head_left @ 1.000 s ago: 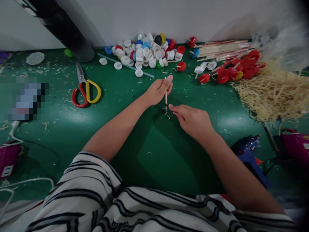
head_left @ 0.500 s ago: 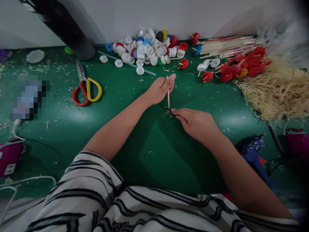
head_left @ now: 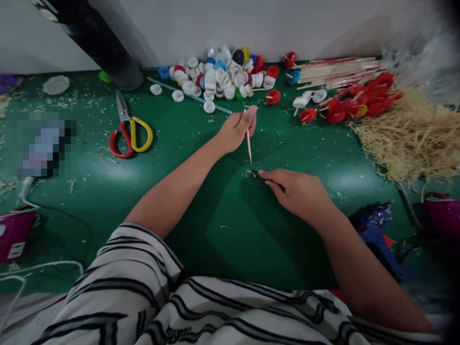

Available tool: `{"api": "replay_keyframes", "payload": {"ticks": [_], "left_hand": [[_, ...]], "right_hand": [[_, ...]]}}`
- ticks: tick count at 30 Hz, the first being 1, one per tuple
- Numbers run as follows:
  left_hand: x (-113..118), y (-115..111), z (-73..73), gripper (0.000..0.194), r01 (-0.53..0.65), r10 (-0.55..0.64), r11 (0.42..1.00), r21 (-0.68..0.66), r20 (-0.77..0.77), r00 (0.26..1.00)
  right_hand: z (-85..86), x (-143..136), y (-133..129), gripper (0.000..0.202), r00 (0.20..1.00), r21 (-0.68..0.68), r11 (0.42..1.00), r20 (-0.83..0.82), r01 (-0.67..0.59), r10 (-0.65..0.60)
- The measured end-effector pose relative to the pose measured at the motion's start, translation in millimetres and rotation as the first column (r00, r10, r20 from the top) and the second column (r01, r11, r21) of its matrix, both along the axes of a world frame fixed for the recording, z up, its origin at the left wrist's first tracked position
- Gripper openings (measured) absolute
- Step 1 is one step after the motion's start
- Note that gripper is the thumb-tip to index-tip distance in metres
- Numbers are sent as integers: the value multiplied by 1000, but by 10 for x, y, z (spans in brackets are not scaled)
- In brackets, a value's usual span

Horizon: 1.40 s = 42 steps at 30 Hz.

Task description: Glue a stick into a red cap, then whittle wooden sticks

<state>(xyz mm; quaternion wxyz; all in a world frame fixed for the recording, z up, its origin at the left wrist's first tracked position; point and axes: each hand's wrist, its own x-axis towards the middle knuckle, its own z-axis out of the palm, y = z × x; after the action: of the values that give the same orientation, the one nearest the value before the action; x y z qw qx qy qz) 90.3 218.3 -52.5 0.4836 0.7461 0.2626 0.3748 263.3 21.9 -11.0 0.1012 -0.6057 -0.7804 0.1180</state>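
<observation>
My left hand (head_left: 237, 129) grips a thin wooden stick (head_left: 248, 146) that points down toward the green table and narrows to a pointed lower end. Closed round a small dark tool (head_left: 256, 174) is my right hand (head_left: 293, 190), lower and to the right. The tool looks like a blade, though the fingers cover most of it. Its tip is just below the stick's point, with a small gap between them. Pale curled shavings (head_left: 250, 171) lie by the tool's tip.
Bottle caps (head_left: 223, 76) are heaped at the back. Scissors (head_left: 129, 129) and a phone lie left, near a black bottle (head_left: 108, 48). Red caps on sticks (head_left: 373, 98), bundled sticks (head_left: 334, 72), wood shavings (head_left: 413, 134) and a blue glue gun (head_left: 377, 230) are on the right.
My right hand and the dark tool have moved down and slightly right, away from the stick's tip. My left hand has shifted slightly left with the stick, which tilts a little more.
</observation>
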Motion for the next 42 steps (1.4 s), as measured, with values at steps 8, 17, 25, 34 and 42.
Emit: {"api": "replay_keyframes", "payload": {"ticks": [8,17,25,34,42], "left_hand": [[-18,-47,2,75,50,-38,994,101,-126,991],[-6,-70,10,73,3,16,989,145,-128,992],[-6,-68,-4,72,4,18,988,156,-140,990],[4,-2,-101,78,-72,83,990,120,-89,993],[-16,134,-117,77,-26,26,998,56,4,1000]], "right_hand": [[2,-2,110,39,994,84,996,104,27,-36],[65,-18,147,38,995,-38,998,90,44,-40],[130,-62,114,40,991,-51,998,131,44,-37],[192,-48,-27,39,979,-53,995,191,87,-75],[112,95,-29,35,993,-73,993,75,91,-86]]}}
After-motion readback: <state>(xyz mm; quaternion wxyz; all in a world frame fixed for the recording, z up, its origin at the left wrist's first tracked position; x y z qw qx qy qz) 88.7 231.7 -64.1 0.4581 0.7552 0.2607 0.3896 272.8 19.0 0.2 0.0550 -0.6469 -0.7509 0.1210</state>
